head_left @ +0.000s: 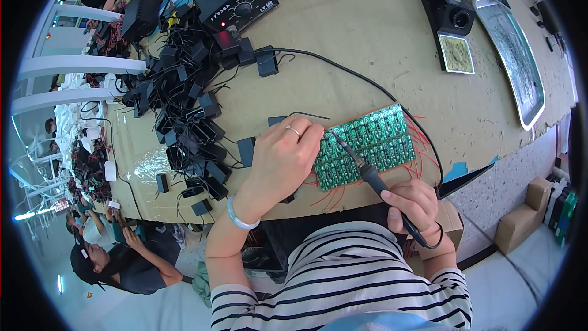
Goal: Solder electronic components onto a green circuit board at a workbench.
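A green circuit board panel, crowded with small repeated sections, lies in front of me with red wires sticking out along its edges. My right hand is closed round the handle of a soldering iron. The iron slants up and left, its thin tip at the panel's upper left part. My left hand is pinched at the panel's left upper corner, close to that tip; what its fingertips grip is hidden. Beside this hand lie small black boxes, and a thin black wire runs just above it.
A heap of black boxes with wires covers the table's left. Behind it stands a black soldering station with a dial; its cable curves round the panel. At right are an iron stand, a sponge and a metal tray. People sit leftward.
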Action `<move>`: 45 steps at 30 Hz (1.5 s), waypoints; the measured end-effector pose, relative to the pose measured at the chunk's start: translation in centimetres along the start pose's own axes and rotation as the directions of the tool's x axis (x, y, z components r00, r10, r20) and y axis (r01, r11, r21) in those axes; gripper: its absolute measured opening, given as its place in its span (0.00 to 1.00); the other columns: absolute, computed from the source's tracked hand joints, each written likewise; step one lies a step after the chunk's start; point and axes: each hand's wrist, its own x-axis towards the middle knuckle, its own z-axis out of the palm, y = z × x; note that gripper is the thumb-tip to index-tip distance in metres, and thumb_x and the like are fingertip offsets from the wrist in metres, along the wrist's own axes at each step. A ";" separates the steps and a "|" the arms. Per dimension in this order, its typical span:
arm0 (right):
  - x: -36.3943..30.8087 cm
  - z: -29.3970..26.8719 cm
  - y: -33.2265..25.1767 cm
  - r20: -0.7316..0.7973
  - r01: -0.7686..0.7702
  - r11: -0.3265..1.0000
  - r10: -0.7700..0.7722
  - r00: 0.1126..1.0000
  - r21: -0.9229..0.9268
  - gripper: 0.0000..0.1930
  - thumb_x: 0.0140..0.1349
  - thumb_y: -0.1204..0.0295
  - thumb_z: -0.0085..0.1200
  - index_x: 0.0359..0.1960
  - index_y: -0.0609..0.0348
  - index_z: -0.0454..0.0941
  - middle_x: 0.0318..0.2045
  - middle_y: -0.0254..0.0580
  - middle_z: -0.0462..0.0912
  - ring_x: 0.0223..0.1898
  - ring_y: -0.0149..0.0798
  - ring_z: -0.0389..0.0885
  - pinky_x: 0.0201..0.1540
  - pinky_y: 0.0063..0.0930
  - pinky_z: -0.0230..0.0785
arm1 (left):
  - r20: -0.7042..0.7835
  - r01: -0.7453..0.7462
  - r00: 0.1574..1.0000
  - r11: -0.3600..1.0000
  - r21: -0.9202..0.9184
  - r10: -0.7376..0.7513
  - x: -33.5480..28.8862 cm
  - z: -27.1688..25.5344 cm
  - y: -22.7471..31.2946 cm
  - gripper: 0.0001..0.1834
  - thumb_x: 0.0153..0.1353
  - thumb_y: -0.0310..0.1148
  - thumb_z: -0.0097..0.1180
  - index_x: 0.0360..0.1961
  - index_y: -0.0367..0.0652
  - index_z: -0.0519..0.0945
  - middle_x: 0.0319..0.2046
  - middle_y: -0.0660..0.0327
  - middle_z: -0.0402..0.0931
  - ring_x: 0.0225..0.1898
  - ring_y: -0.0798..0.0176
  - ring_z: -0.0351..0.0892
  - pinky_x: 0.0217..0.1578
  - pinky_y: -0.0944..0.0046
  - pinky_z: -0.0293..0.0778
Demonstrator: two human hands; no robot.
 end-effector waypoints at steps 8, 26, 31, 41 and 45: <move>-0.7 -0.9 0.0 -0.007 0.054 0.998 -0.055 0.998 -0.016 0.11 0.61 0.74 0.57 0.44 0.62 0.83 0.30 0.38 0.80 0.27 0.39 0.81 0.27 0.32 0.75 | 0.013 -0.003 1.000 1.000 -0.001 0.003 0.1 0.0 0.0 0.04 0.58 0.25 0.64 0.35 0.44 0.82 0.30 0.64 0.76 0.31 0.59 0.80 0.30 0.61 0.76; -1.9 -2.0 -0.5 -0.129 -0.038 0.998 0.032 0.991 -0.046 0.09 0.62 0.74 0.54 0.42 0.61 0.81 0.28 0.41 0.82 0.26 0.42 0.82 0.29 0.33 0.76 | 0.023 0.055 0.998 0.997 0.047 -0.056 0.0 -0.2 0.5 0.04 0.57 0.27 0.66 0.34 0.44 0.83 0.32 0.64 0.78 0.33 0.58 0.80 0.32 0.60 0.78; -2.1 -2.1 -0.5 -0.136 -0.036 0.998 0.029 0.990 -0.046 0.09 0.63 0.73 0.54 0.42 0.61 0.81 0.28 0.41 0.82 0.26 0.42 0.82 0.29 0.33 0.77 | -0.097 0.112 0.989 0.994 0.017 -0.110 0.5 -1.1 1.2 0.07 0.56 0.27 0.67 0.36 0.42 0.83 0.34 0.62 0.78 0.35 0.56 0.80 0.33 0.58 0.78; -1.8 -1.8 -0.8 -0.122 -0.028 1.000 0.028 0.992 0.004 0.09 0.63 0.73 0.54 0.42 0.61 0.82 0.28 0.40 0.81 0.26 0.41 0.82 0.29 0.33 0.77 | 0.071 0.007 0.997 0.989 -0.145 0.003 1.0 -0.8 -0.3 0.07 0.55 0.24 0.65 0.36 0.41 0.82 0.36 0.60 0.76 0.38 0.53 0.78 0.40 0.55 0.75; -1.5 -1.2 -0.9 -0.059 -0.005 1.000 0.005 0.998 0.006 0.10 0.70 0.68 0.50 0.39 0.63 0.79 0.25 0.42 0.80 0.22 0.42 0.81 0.25 0.33 0.74 | 0.078 -0.060 0.995 0.994 -0.094 0.068 0.4 -0.9 0.3 0.07 0.54 0.24 0.65 0.35 0.41 0.81 0.35 0.61 0.75 0.38 0.54 0.77 0.40 0.57 0.74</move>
